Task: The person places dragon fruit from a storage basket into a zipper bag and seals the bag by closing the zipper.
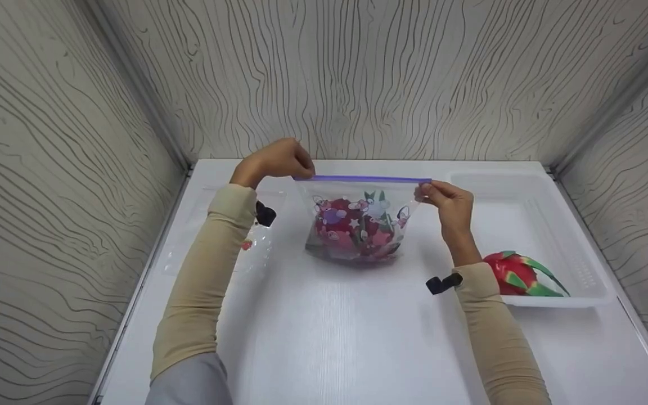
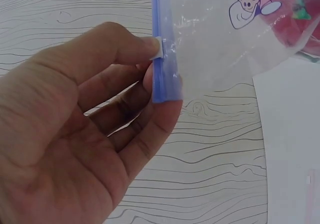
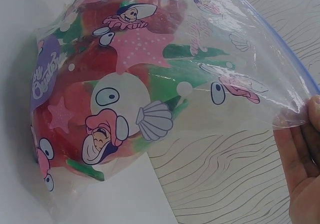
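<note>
Above the white table (image 1: 329, 337), the left hand (image 1: 280, 160) is pinching the white slider (image 2: 158, 49) at one end of the purple strip (image 1: 366, 179), while the right hand (image 1: 452, 205) is gripping the other end. Between them the printed bag (image 1: 358, 230) is bulging with red fruit (image 3: 110, 64). Keeping the strip taut and level is probably serving the slider best; the head view is leaving its closure hard to judge.
</note>
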`<state>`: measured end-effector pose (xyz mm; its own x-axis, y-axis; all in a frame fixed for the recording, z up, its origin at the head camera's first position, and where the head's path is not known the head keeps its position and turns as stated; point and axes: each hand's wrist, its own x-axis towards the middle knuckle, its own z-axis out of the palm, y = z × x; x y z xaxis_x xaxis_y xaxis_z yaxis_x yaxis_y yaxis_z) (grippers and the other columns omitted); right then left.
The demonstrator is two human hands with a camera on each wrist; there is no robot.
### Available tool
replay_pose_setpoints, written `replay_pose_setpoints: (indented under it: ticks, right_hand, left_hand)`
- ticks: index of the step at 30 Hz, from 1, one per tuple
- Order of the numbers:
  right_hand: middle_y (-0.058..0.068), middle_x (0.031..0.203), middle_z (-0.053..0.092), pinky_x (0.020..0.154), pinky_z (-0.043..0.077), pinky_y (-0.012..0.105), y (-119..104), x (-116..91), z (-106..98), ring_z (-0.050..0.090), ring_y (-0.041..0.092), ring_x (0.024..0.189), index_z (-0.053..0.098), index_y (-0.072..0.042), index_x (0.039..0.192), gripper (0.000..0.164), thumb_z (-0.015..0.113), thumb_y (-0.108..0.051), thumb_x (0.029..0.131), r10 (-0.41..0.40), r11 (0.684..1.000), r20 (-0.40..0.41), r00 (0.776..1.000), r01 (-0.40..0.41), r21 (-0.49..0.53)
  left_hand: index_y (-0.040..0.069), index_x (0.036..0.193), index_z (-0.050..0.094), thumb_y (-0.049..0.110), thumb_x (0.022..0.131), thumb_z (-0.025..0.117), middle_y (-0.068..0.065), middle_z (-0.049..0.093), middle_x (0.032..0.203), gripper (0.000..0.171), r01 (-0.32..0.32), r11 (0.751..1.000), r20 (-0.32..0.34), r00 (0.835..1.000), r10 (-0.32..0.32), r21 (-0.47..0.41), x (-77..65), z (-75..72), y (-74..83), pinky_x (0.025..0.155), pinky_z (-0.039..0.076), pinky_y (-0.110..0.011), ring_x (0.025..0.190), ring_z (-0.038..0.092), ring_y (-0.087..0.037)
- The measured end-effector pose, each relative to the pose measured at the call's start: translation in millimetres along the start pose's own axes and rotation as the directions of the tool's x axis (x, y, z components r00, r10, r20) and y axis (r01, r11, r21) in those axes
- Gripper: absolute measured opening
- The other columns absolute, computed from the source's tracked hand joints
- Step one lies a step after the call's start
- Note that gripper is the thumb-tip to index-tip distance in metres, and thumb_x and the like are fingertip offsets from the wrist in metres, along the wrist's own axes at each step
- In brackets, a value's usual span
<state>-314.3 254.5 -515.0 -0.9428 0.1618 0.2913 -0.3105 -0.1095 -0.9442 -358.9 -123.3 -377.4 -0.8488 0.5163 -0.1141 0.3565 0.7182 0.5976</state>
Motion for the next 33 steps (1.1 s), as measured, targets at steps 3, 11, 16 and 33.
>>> replay_pose_setpoints:
  ticks: [3, 11, 16, 33]
  right_hand:
    - [-0.002, 0.09, 0.082, 0.084, 0.066, 0.03, 0, 0, 0, 0.08, 0.013, 0.085, 0.072, 0.017, 0.114, 0.025, 0.073, -0.004, 0.1, 0.002, 1.0, 0.0, 1.0, -0.002, -0.005]
    - [-0.001, 0.09, 0.082, 0.084, 0.066, 0.03, 0, 0, 0, 0.08, 0.013, 0.085, 0.073, 0.016, 0.113, 0.024, 0.074, -0.004, 0.099, -0.008, 1.0, 0.0, 1.0, 0.008, -0.018]
    - [-0.002, 0.089, 0.082, 0.083, 0.066, 0.031, 0, 0, 1, 0.079, 0.013, 0.084, 0.073, 0.017, 0.112, 0.024, 0.074, -0.004, 0.099, -0.009, 1.0, -0.005, 1.0, 0.009, -0.02]
    - [0.001, 0.093, 0.08, 0.084, 0.065, 0.031, 0, -2, 1, 0.077, 0.015, 0.088, 0.069, 0.018, 0.111, 0.026, 0.072, -0.007, 0.101, -0.054, 0.999, 0.056, 0.997, 0.054, -0.002]
  left_hand:
    - [0.007, 0.101, 0.083, 0.017, 0.097, 0.074, -0.009, 0.075, 0.099, 0.014, 0.009, 1.0, -0.002, 1.0, -0.009, 0.001, -2.8, -1.5, -3.6, 0.088, 0.061, -0.04, 0.086, 0.064, -0.02]
    - [0.007, 0.101, 0.083, 0.017, 0.096, 0.073, -0.009, 0.076, 0.098, 0.015, 0.005, 1.0, -0.006, 1.0, -0.005, -0.006, -7.0, -3.7, -9.9, 0.085, 0.06, -0.038, 0.085, 0.065, -0.019]
    - [0.006, 0.102, 0.083, 0.017, 0.096, 0.074, -0.009, 0.076, 0.097, 0.015, 0.023, 1.0, -0.016, 1.0, -0.023, -0.013, -7.4, -3.5, -8.7, 0.085, 0.059, -0.039, 0.085, 0.065, -0.02]
    - [0.009, 0.111, 0.082, 0.018, 0.099, 0.074, -0.011, 0.078, 0.108, 0.017, 0.053, 0.997, -0.028, 0.998, -0.054, -0.057, -16.0, 0.0, -7.7, 0.098, 0.061, -0.046, 0.099, 0.071, -0.026]
